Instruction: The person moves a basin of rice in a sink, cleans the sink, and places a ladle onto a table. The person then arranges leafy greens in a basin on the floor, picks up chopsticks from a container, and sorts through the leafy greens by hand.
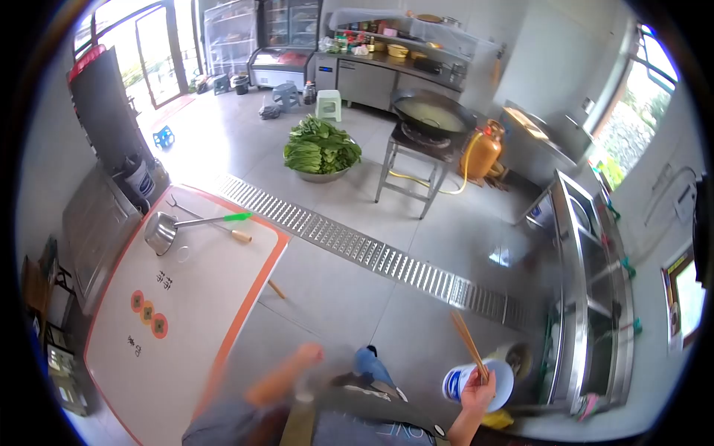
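Note:
My right hand grips a pair of long wooden chopsticks, their tips pointing up and away from me. Behind that hand is a white and blue plastic bucket; whether the hand touches it I cannot tell. My left hand is smeared by motion in front of my body, near the right side of the table, and its fingers do not show clearly. On the table lie a metal ladle with a green-tipped handle and a long fork with a wooden handle.
A metal drain grate crosses the floor. Beyond it are a basin of leafy greens, a large wok on a stand and an orange gas cylinder. Steel sinks line the right wall.

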{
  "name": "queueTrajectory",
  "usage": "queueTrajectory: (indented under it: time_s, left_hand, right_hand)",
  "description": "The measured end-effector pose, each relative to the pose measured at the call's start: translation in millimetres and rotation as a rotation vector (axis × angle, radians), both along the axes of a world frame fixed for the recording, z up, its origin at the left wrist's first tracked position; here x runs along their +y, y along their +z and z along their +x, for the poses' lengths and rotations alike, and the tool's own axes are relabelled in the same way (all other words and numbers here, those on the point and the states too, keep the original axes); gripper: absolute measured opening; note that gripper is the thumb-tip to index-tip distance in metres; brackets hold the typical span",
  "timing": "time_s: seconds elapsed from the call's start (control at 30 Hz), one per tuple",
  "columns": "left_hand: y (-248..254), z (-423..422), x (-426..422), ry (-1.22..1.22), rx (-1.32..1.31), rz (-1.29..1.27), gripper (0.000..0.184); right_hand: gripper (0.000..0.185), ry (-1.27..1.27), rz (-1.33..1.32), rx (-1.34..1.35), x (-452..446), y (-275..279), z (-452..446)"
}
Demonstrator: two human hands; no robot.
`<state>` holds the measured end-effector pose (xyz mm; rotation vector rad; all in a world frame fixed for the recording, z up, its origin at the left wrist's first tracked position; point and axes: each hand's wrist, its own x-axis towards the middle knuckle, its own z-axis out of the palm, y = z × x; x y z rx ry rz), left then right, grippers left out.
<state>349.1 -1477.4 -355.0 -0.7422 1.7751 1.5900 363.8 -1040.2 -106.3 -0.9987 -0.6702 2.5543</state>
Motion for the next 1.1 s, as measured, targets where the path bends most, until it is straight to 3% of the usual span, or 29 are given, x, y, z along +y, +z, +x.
queueTrajectory:
  time_s: [0.13,0.2,0.3,0.37,0.43,0.47,0.6,0.67,0.73,0.8,0.87,0.93,1.0,1.07,1.1]
  left_hand:
    - [-105,-47,-19,-0.318,0.472,-0.146,0.016]
    - [-66,-76,-18,-0.013,0.322,-0.075,0.015]
    - [-25,-124,-16,0.333,0.213,0.062,0.015]
    - [-60,-145,-24,0.214,0.373,-0.059,0.018]
    - [-74,-188,-46,0.086,0.524,-0.145,0.02]
    - [-74,-207,-56,0.025,0.585,-0.17,0.02]
    - [-67,-324,-123,0.224,0.429,0.094,0.022]
    - [9,-393,-138,0.869,0.108,0.726,0.023]
    - [37,-452,-168,0.719,0.06,0.354,0.02]
    - [43,-498,-196,0.619,-0.055,0.072,0.019]
    - [29,-540,-226,0.52,-0.085,-0.133,0.018]
    - [0,-562,-250,0.439,-0.058,-0.254,0.017]
    - [-18,-579,-272,0.348,-0.066,-0.262,0.016]
    - [-24,-591,-287,0.28,-0.077,-0.257,0.014]
    - [-21,-598,-290,0.301,-0.111,-0.241,0.014]
  right_hand:
    - [0.027,0.192,0.275,0.163,-17,5,-182]
    - [0.026,0.309,0.417,0.186,-62,13,-274]
    - [0.026,0.507,0.638,0.146,-171,75,-373]
    - [0.027,0.7,0.793,0.405,-219,70,-433]
    - [0.027,0.838,1.037,0.439,-273,67,-477]
    - [0.026,0.897,1.014,0.404,-299,60,-495]
    - [0.024,1.245,0.627,0.106,-360,39,-562]
    - [0.023,1.25,0.812,0.11,-360,20,-596]
    - [0.024,1.252,0.995,0.038,-346,-7,-630]
    - [0.022,1.042,1.535,-0.006,-327,-41,-657]
    - [0.021,0.925,1.873,-0.056,-304,-66,-676]
    - [0.017,0.902,1.908,-0.109,-282,-88,-689]
    - [0.018,1.226,1.947,-0.505,-254,-151,-709]
    - [0.021,1.469,2.118,-0.672,-222,-225,-716]
    - [0.023,1.743,1.907,-0.771,-225,-228,-734]
